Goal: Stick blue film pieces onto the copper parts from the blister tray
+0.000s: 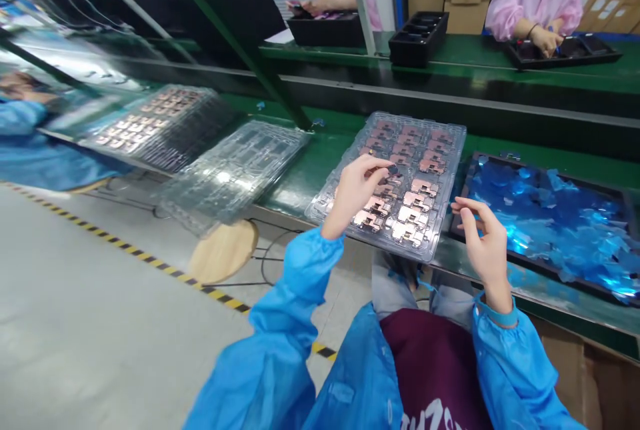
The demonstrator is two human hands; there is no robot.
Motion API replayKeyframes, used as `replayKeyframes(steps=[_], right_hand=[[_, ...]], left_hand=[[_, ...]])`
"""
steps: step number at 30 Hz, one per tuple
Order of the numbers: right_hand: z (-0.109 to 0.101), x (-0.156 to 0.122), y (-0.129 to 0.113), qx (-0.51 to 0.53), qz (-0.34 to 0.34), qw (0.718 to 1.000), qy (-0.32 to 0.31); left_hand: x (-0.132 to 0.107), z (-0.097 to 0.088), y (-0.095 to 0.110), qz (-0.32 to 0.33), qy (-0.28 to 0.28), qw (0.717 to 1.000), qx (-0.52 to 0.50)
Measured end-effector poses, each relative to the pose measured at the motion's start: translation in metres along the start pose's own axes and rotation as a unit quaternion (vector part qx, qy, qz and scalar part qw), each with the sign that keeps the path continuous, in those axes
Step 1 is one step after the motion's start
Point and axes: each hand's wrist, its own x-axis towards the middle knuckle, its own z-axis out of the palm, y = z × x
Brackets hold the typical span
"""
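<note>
Left hand (354, 195) is closed in a pinch on a small dark piece (393, 169), holding it between thumb and fingertips just above a clear plastic blister tray (453, 150). That tray sits on a green conveyor table (310, 177), directly in front of the person, and copper-coloured metal parts (413, 213) fill its cells. Right hand (483, 243) is empty and relaxed, with fingers loosely curled, just off the tray's right edge. It hangs above the narrow gap between the blister tray and a black tray (463, 200) heaped with shiny blue film scraps (545, 217).

The blister tray's long axis appears to run away from the person, leaning slightly right. Left hand is the nearer, lying over the tray itself, while right hand stays beside it. Farther left on the table lie a stack of empty clear trays (233, 170) and another tray of copper-coloured parts (160, 127). Across the line, 2 co-workers in pink smocks (537, 3) work at black trays (565, 53).
</note>
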Motion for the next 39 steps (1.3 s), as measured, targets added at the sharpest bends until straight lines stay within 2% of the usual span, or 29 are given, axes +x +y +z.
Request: replayKeyframes(steps=[3, 7, 10, 12, 14, 16, 17, 19, 21, 23, 24, 26, 28, 31, 34, 36, 39], right_hand=[[-0.005, -0.003, 0.001, -0.006, -0.002, 1.000, -0.001], [-0.010, -0.004, 0.007, -0.007, 0.001, 1.000, -0.008], [-0.016, -0.003, 0.010, -0.003, 0.006, 1.000, -0.004], [-0.020, -0.003, 0.010, 0.006, 0.002, 1.000, 0.001], [-0.025, -0.003, 0.008, 0.019, -0.004, 1.000, 0.008], [-0.030, -0.004, 0.008, 0.033, -0.006, 0.999, 0.023], [-0.033, -0.006, 0.009, 0.039, -0.005, 0.999, 0.033], [-0.040, -0.009, 0.012, 0.047, -0.001, 0.997, 0.055], [-0.047, -0.014, 0.016, 0.049, 0.003, 0.996, 0.073], [-0.055, -0.018, 0.020, 0.048, 0.008, 0.995, 0.090], [-0.058, -0.020, 0.022, 0.047, 0.010, 0.994, 0.100], [-0.064, -0.022, 0.025, 0.045, 0.014, 0.992, 0.120], [-0.067, -0.022, 0.027, 0.047, 0.018, 0.990, 0.133], [-0.071, -0.020, 0.030, 0.055, 0.020, 0.989, 0.137], [-0.073, -0.018, 0.035, 0.062, 0.012, 0.989, 0.136], [-0.076, -0.015, 0.038, 0.068, 0.006, 0.988, 0.137], [-0.079, -0.009, 0.040, 0.082, 0.018, 0.980, 0.182]], left_hand=[[0.024, -0.008, -0.021, 0.029, -0.099, 0.990, 0.091], [0.028, -0.005, -0.037, 0.025, -0.166, 0.979, 0.115], [0.025, -0.008, -0.040, 0.053, -0.191, 0.970, 0.140], [0.031, -0.006, -0.034, 0.086, -0.181, 0.967, 0.158], [0.048, 0.010, -0.022, 0.129, -0.151, 0.966, 0.167], [0.076, 0.048, -0.002, 0.175, -0.142, 0.961, 0.162], [0.093, 0.075, 0.011, 0.195, -0.160, 0.955, 0.158], [0.130, 0.144, 0.036, 0.215, -0.227, 0.937, 0.154], [0.164, 0.219, 0.058, 0.172, -0.300, 0.924, 0.166], [0.191, 0.288, 0.070, 0.125, -0.334, 0.918, 0.171], [0.200, 0.317, 0.073, 0.110, -0.342, 0.917, 0.170], [0.210, 0.359, 0.074, 0.092, -0.349, 0.918, 0.166], [0.214, 0.384, 0.071, 0.070, -0.354, 0.919, 0.159], [0.218, 0.395, 0.069, 0.037, -0.355, 0.923, 0.141], [0.220, 0.379, 0.078, 0.012, -0.345, 0.932, 0.106], [0.216, 0.352, 0.088, 0.001, -0.336, 0.939, 0.074], [0.186, 0.290, 0.103, -0.021, -0.348, 0.937, -0.033]])
